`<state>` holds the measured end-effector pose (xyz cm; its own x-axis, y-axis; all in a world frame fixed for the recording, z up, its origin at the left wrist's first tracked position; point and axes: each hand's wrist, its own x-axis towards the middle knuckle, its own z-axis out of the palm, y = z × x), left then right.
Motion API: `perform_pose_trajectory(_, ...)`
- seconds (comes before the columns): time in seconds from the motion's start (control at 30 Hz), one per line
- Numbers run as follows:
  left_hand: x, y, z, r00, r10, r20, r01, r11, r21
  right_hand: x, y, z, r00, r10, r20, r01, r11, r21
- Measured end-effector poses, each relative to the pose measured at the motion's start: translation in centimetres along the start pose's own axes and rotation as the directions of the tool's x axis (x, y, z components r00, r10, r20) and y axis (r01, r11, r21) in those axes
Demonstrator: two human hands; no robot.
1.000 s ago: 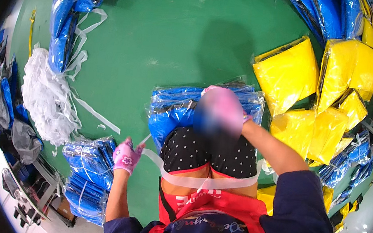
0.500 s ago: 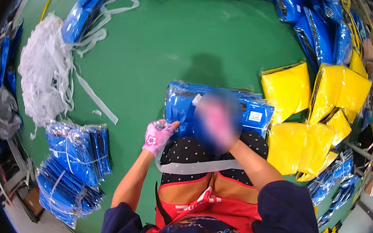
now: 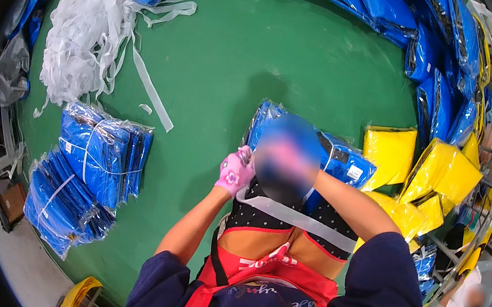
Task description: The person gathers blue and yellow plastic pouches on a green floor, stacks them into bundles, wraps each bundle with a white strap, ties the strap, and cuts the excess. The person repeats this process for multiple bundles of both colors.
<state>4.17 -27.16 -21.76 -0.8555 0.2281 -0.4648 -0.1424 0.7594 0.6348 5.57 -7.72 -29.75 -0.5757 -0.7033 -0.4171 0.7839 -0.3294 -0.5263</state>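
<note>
A stack of blue folded packages in clear plastic (image 3: 350, 163) lies at my knees, its right end angled toward me. A narrow white band (image 3: 331, 151) crosses it. My left hand (image 3: 236, 170), in a pink flowered glove, is closed at the stack's left edge; what its curled fingers hold is hidden. My right hand (image 3: 286, 158), also in pink, is over the middle of the stack, but a blur covers its fingers. A wide translucent white strip (image 3: 302, 218) lies slack across my lap, one end curling up beneath my left hand.
White ribbon (image 3: 88, 29) is heaped at the far left, with loose lengths trailing. Tied blue bundles (image 3: 98, 159) sit at the left. Yellow packages (image 3: 388, 153) lie close on the right, and blue packages (image 3: 437, 48) curve around the far right. Green flooring (image 3: 206, 71) lies between them.
The view has shifted. The blue stack has turned, its right end now nearer me, and the white band across it shows. Both hands have drawn closer together.
</note>
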Motion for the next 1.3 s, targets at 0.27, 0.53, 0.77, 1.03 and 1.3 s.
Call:
perform_pose_trajectory(0.27,-6.3,10.7,1.7,0.908,0.233,0.348,-0.026,0.860,-0.509,-3.6,-6.9,5.6,0.947,-0.317,0.050,0.237,0.587,-0.774)
perform_pose_trajectory(0.53,0.2,26.7,-1.4,0.836,0.486,-0.256,-0.444,0.872,0.205,-3.0,-8.8,5.4,0.981,-0.124,0.148,0.192,0.579,-0.792)
perform_pose_trajectory(0.77,3.0,8.9,-9.1,0.675,0.726,-0.135,-0.669,0.679,0.302,-3.8,-10.2,8.4,0.989,-0.148,0.007,0.112,0.715,-0.690)
perform_pose_trajectory(1.03,-3.3,5.8,-6.9,0.995,0.092,0.027,-0.072,0.901,-0.428,-3.0,-10.8,10.2,0.895,-0.370,0.250,0.194,-0.181,-0.964)
perform_pose_trajectory(1.3,-2.5,6.4,-4.1,0.996,-0.056,0.071,0.088,0.759,-0.645,-4.3,-11.5,8.7,0.864,-0.382,0.327,0.169,-0.391,-0.905)
